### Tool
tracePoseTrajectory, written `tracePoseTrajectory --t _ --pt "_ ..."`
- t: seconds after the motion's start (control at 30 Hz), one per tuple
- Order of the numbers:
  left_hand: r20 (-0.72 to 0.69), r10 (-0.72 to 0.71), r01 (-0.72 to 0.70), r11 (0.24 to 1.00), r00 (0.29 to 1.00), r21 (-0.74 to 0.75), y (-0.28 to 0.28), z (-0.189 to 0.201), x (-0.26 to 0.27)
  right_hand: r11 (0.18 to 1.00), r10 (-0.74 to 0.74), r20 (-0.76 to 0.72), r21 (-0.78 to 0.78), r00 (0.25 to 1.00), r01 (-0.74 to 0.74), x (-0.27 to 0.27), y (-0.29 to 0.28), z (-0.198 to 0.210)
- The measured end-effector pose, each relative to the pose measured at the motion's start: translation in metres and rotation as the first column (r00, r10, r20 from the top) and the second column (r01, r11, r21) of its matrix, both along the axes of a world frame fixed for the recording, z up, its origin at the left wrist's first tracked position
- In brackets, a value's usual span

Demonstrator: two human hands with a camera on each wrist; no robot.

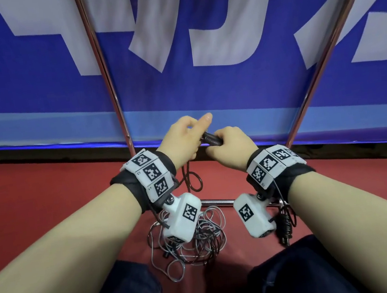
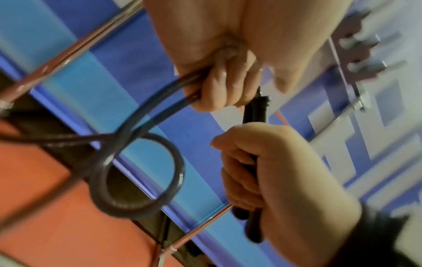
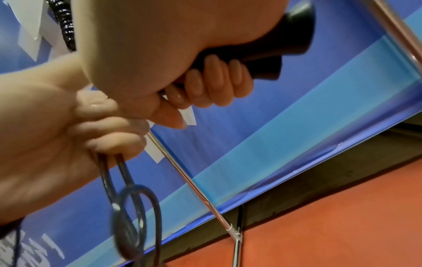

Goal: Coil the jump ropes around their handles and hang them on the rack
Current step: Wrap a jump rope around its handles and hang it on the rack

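My right hand [image 1: 230, 145] grips a pair of black jump-rope handles [image 1: 211, 139] held together, with their thick ends [image 3: 294, 38] sticking out past my curled fingers [image 3: 217, 81]. Dark rope turns [image 3: 65, 27] wrap the other end. Just left of it, my left hand [image 1: 183, 135] holds the same dark rope [image 2: 146, 124] in its curled lower fingers [image 2: 219, 90], index finger stretched out. A slack loop of that rope [image 1: 193, 180] hangs below my left hand [image 3: 68, 135] and twists on itself [image 2: 137, 173].
Two chrome rack poles [image 1: 103, 67] [image 1: 330, 49] rise on either side of my hands, joined by a base bar [image 1: 217, 202]. A tangled pile of grey and dark ropes [image 1: 190, 242] lies on the red floor. A metal bracket with pegs [image 2: 360, 45] sits higher up. A blue banner stands behind.
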State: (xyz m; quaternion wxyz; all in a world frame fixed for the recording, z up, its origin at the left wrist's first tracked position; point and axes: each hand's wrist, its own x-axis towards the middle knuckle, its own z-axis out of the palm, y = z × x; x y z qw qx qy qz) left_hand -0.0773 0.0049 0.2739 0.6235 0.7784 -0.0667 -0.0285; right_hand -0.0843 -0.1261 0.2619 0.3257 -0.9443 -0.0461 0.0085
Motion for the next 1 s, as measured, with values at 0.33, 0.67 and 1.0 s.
tracePoseTrajectory --t 0.33,0.67,1.0 --pt "-0.071 -0.049 0.055 0.995 0.996 0.088 0.001 -0.005 0.003 0.589 0.026 -0.350 0.762 0.936 0.269 0.001 -0.001 0.017" --pt "0.096 -0.253 0.121 0.718 0.963 0.685 -0.014 -0.019 -0.008 0.643 -0.171 -0.236 0.709 0.957 0.290 0.013 0.013 0.008" --pt "0.119 -0.258 0.161 0.839 0.959 0.519 -0.022 -0.040 -0.013 0.422 -0.556 -0.204 0.766 0.806 0.485 0.025 -0.010 0.018"
